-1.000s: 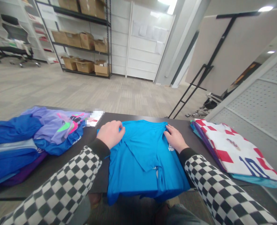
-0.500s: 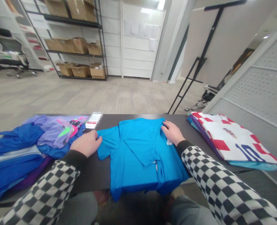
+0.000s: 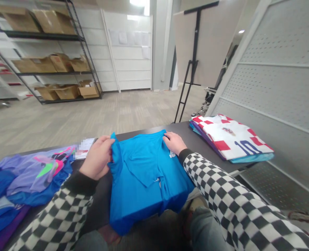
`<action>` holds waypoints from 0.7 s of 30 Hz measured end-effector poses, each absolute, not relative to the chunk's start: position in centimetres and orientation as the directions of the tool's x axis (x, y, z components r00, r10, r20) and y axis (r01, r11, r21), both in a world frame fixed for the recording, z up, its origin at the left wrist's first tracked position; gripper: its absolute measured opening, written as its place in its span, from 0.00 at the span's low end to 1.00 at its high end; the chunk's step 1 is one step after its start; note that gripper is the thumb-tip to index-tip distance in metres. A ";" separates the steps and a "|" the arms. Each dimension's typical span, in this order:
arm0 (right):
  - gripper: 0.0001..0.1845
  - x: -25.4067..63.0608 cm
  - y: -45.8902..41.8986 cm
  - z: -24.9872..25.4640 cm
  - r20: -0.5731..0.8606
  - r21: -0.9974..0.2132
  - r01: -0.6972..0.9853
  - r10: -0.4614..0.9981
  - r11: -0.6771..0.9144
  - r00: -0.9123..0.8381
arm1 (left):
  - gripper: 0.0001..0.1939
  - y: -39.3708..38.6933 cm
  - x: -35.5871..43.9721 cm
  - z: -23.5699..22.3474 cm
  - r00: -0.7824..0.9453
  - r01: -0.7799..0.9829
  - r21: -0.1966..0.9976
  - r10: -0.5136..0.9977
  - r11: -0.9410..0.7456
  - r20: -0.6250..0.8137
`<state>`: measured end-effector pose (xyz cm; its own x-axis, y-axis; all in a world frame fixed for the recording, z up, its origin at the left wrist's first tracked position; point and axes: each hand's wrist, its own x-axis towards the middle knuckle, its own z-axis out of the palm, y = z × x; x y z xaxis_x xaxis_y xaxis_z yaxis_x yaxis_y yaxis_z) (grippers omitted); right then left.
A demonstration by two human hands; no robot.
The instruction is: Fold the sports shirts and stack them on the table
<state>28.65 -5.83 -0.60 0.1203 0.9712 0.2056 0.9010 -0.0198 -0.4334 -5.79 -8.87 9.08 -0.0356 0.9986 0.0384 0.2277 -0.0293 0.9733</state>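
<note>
A bright blue T-shirt [image 3: 141,174] lies partly folded on the dark table, one sleeve laid across its middle and its lower end hanging over the front edge. My left hand [image 3: 99,157] pinches the left sleeve and holds it raised off the table. At the top right, by the collar, my right hand [image 3: 174,142] has its fingers closed on the shirt's edge. White lettering shows beside the right hand, and some is partly hidden in the folds.
Loose blue and lilac clothes [image 3: 36,174] are heaped on the left of the table [image 3: 102,200]. A stack topped by a red-and-white checked jersey [image 3: 233,136] sits at the right, near a perforated grey panel [image 3: 274,80]. Behind the heap lies a white card [image 3: 85,148].
My left hand has moved from the shirt's upper left out to the sleeve, spread it leftward, then lifted it. My right hand stays by the collar. The view has turned right.
</note>
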 end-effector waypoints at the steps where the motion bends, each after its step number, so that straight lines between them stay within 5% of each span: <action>1: 0.22 28.7 -5.8 -0.6 0.209 -0.451 0.893 0.970 -0.017 0.124 | 0.10 -8.6 -3.6 9.5 0.040 0.178 0.984 0.999 0.005 -0.013; 4: 0.22 29.0 -5.8 -0.5 0.227 -0.510 0.860 0.961 -0.020 0.157 | 0.08 -8.0 3.9 9.4 0.259 0.121 0.991 0.961 0.063 -0.093; 10: 0.25 29.9 -5.7 -0.5 0.242 -0.628 0.775 0.931 -0.066 0.275 | 0.15 -7.8 13.3 4.6 0.621 0.323 0.943 0.734 0.082 -0.276; 14: 0.24 30.2 -5.7 -1.0 0.244 -0.677 0.734 0.924 -0.054 0.293 | 0.18 -4.0 9.4 2.6 0.548 0.253 0.950 0.836 -0.185 0.016; 17: 0.22 30.1 -5.7 -1.3 0.244 -0.685 0.727 0.927 -0.045 0.286 | 0.16 0.4 3.8 1.4 0.446 0.506 0.668 0.828 -0.546 0.339; 21: 0.20 29.9 -5.9 -1.4 0.252 -0.635 0.772 0.938 -0.024 0.237 | 0.18 4.0 -0.9 -0.6 0.534 0.672 0.449 0.805 -0.590 0.259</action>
<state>29.93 -5.86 -1.38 0.2366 0.9384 0.2519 0.7721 -0.0242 -0.6350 -0.94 4.03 -0.61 0.5338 0.8049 0.2591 0.6715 -0.5897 0.4486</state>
